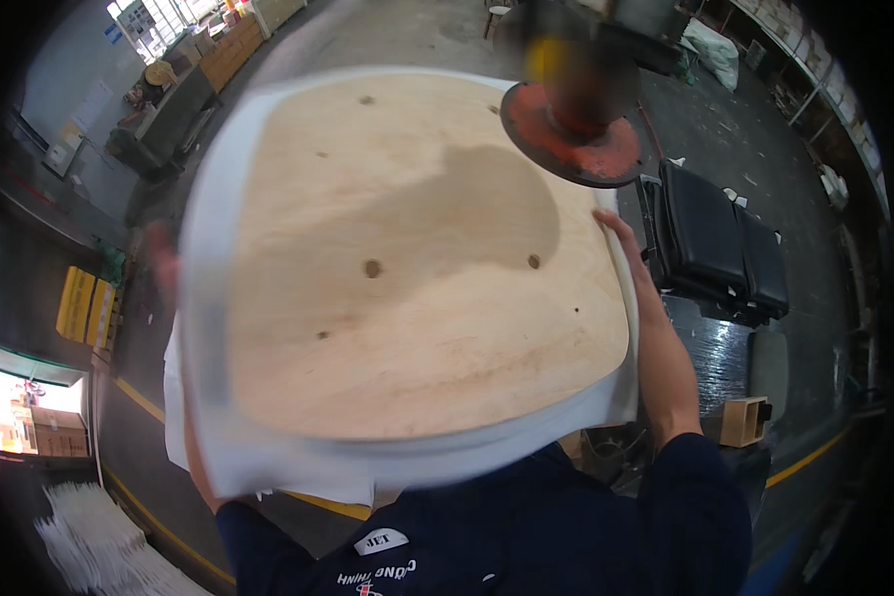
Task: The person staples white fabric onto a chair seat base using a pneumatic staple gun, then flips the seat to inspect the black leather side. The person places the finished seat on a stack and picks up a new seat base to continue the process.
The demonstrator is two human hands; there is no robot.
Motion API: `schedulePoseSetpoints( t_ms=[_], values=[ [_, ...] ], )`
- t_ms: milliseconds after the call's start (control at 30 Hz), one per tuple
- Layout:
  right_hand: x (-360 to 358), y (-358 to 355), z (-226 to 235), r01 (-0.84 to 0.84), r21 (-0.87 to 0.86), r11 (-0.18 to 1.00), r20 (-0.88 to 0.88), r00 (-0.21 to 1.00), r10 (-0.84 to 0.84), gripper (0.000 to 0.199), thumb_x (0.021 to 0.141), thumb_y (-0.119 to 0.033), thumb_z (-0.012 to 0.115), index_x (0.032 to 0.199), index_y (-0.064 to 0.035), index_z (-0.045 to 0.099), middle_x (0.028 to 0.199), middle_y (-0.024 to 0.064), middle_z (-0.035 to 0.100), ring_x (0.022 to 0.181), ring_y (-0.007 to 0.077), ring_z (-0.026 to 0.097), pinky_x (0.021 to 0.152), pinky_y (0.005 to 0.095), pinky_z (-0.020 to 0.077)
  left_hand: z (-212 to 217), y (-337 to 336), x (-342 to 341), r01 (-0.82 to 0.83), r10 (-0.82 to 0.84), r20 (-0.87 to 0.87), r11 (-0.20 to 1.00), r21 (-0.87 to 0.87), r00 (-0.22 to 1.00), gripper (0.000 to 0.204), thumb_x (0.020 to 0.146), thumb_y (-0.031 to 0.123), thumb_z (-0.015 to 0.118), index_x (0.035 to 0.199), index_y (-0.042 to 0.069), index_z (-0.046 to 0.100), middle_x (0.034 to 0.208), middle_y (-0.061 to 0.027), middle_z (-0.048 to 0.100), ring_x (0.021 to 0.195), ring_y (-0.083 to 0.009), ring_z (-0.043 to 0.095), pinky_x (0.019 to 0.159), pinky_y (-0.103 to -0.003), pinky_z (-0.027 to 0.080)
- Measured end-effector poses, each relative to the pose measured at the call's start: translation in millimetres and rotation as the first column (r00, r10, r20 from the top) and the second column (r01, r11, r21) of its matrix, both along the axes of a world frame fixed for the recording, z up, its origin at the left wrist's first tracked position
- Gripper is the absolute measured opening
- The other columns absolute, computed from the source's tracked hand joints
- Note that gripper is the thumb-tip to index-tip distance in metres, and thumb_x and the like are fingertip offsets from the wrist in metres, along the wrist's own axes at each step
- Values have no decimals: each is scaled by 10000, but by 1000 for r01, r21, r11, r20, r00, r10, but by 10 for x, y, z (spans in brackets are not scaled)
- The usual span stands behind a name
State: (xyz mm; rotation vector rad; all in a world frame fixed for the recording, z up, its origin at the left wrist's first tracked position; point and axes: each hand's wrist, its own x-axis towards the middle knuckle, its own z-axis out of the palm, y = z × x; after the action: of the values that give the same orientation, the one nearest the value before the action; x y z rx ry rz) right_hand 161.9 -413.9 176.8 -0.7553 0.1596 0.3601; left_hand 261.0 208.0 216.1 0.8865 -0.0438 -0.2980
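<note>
A pale plywood seat board point(447, 368) with rounded corners and several small holes fills the middle of the view, its bare wood toward me. White padding or cloth point(298, 467) shows around its edges, smeared on the left by motion. My right hand point(618, 233) is closed on the right edge, thumb on top and the other fingers hidden behind. At the left edge my left hand point(164, 260) is blurred, so its grip cannot be made out. Just above the board's far right corner hangs a red-orange round disc point(571, 134) on a dark shaft, shading the wood.
Black padded cushions point(710, 233) are stacked at the right, beside a surface wrapped in shiny film point(705, 343). A small wooden box point(743, 422) sits nearer. White sheets point(109, 541) are piled at the lower left, and a yellow object point(84, 306) stands farther left.
</note>
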Motion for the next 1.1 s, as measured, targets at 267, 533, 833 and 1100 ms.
schedulePoseSetpoints(
  t_ms=[267, 533, 833, 1100],
  values=[
    [-265, -818, -980, 259, -240, 936, 47, 966, -255, 654, 883, -259, 711, 1443, 17, 518, 1286, 173, 685, 1087, 287, 721, 949, 407, 594, -1332, -1557, 546, 208, -204, -45, 973, 105, 978, 792, 1031, 643, 358, 1547, 52, 463, 1463, -121, 594, 1309, -254, 586, 1108, -402, 458],
    [-204, -1729, -2164, 505, -531, 680, 203, 856, -476, 622, 866, -163, 721, 1438, -11, 531, 1278, 117, 676, 1072, 241, 699, 976, 360, 561, -1849, -2114, 639, 212, -216, 4, 959, 188, 976, 707, 1077, 500, 366, 1663, 121, 259, 1638, -104, 399, 1479, -237, 410, 1204, -379, 339],
    [-207, -1664, -2295, 356, -681, 640, 76, 903, -422, 571, 882, -146, 709, 1415, -5, 561, 1260, 100, 683, 1066, 220, 690, 966, 343, 549, -1904, -2073, 560, 93, -73, -77, 949, 302, 994, 640, 1101, 314, 335, 1670, 60, 189, 1699, -113, 286, 1556, -248, 276, 1263, -378, 225],
    [-132, -1682, -2166, 321, -807, 496, 121, 912, -392, 528, 897, -131, 698, 1395, 1, 587, 1244, 84, 689, 1061, 202, 683, 956, 329, 538, -1870, -2092, 464, -81, -53, 212, 813, 577, 976, 674, 1065, 261, 426, 1631, -43, 223, 1659, -203, 348, 1548, -266, 302, 1256, -360, 228]
  ],
)
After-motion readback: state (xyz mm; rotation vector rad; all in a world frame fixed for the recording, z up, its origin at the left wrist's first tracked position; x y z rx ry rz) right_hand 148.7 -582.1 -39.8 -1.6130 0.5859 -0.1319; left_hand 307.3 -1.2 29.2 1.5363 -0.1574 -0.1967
